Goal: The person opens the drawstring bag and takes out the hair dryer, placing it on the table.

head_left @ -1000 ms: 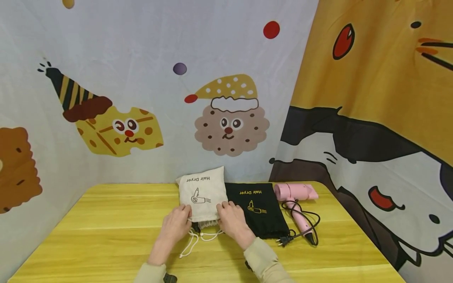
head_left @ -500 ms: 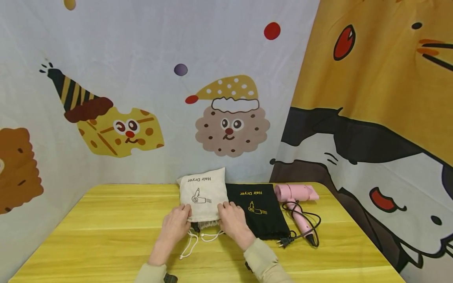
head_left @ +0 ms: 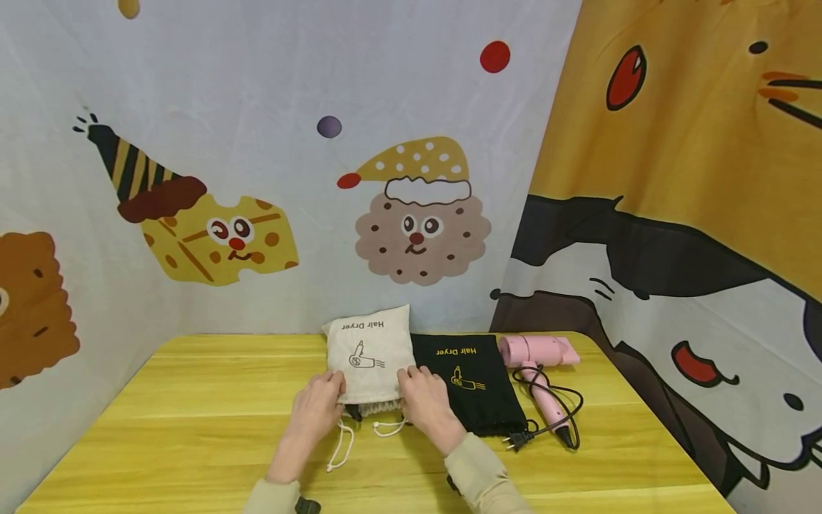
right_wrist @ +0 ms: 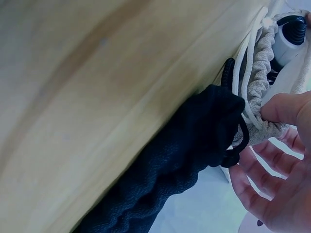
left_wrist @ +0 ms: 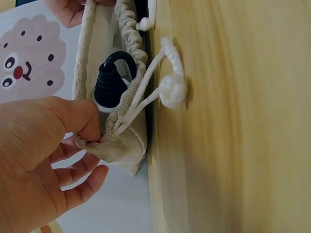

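A cream drawstring bag (head_left: pixel 371 343) printed "Hair Dryer" lies bulging at the far side of the table, its mouth toward me. My left hand (head_left: pixel 315 401) pinches the left edge of that mouth, with the thumb tucked inside and the other fingers outside. At the opposite edge my right hand (head_left: pixel 427 401) pinches the rim the same way. Inside the gaping mouth, the left wrist view shows a black ribbed cord end (left_wrist: pixel 111 87) on a white handle; the rest of that object is hidden. White drawstrings (left_wrist: pixel 172 90) hang loose from both sides.
Right of the cream bag lies a black drawstring bag (head_left: pixel 475 392) with gold print, its gathered end close to my right fingers. A pink hair dryer (head_left: pixel 533 350) with a coiled black cord and plug (head_left: pixel 516 439) lies beyond it. A cartoon-printed curtain (head_left: pixel 257 307) stands behind the wooden table (head_left: pixel 193 428).
Both hands have moved slightly apart at the bag's mouth. The white drawstring ends have drawn away from each other. The black bag and pink hair dryer have stayed put.
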### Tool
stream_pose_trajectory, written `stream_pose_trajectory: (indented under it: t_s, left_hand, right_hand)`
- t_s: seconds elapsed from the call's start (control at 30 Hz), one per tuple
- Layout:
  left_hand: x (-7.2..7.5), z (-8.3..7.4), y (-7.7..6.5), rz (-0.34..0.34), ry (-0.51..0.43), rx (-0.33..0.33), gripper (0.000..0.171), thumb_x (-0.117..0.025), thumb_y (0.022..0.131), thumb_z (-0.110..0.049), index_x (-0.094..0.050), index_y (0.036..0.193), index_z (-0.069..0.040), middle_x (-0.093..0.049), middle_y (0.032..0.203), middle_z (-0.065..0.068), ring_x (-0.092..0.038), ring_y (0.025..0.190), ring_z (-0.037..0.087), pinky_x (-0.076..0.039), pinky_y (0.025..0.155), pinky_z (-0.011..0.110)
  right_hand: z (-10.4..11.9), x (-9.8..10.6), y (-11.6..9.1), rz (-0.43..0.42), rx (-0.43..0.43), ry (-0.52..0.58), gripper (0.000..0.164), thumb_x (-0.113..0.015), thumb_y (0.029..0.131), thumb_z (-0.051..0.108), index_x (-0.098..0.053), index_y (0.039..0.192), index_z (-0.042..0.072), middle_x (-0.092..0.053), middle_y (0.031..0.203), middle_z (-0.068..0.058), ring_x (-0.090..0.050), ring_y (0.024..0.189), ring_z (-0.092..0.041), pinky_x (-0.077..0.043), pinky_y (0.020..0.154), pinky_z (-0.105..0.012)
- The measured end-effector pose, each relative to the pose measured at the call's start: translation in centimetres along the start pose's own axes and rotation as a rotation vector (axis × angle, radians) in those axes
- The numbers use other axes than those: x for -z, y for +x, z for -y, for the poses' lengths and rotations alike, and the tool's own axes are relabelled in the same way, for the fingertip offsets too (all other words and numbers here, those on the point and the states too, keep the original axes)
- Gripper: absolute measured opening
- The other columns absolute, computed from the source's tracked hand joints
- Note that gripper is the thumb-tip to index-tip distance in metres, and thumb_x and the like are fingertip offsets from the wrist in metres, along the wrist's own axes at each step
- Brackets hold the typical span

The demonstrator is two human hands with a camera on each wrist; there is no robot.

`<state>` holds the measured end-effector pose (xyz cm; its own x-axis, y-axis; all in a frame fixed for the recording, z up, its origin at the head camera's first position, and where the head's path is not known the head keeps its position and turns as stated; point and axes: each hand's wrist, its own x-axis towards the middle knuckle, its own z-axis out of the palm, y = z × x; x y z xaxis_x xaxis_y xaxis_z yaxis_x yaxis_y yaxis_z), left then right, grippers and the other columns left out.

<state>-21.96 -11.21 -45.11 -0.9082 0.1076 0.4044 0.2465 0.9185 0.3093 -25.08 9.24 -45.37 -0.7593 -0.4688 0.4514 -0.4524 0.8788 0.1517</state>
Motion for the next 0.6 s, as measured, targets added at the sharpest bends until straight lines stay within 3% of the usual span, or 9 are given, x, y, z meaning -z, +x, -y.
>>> stream_pose_trajectory:
  t_s: [0.43, 0.6]
  left_hand:
    - [0.07, -0.24, -0.08, 0.018, 0.005, -0.005, 0.031, -0.064, 0.06, 0.013, -0.055, 0.076, -0.011, -0.056, 0.075, 0.003, -0.048, 0.067, 0.018, -0.042, 0.05, 0.028]
    - [-0.09, -0.25, 0.0, -0.012, 0.022, -0.011, 0.026, -0.065, 0.064, 0.009, -0.052, 0.072, -0.012, -0.053, 0.072, 0.001, -0.047, 0.065, 0.019, -0.038, 0.048, 0.029]
  right_hand:
    - [-0.22, 0.05, -0.15, -0.014, 0.0, -0.005, 0.024, -0.078, 0.071, 0.017, -0.058, 0.084, 0.015, -0.057, 0.075, 0.0, -0.051, 0.065, -0.018, -0.037, 0.049, -0.027]
    - [-0.24, 0.36, 0.03, -0.024, -0.003, -0.004, 0.023, -0.078, 0.071, 0.016, -0.058, 0.082, 0.014, -0.057, 0.074, 0.0, -0.051, 0.064, -0.018, -0.037, 0.049, -0.027]
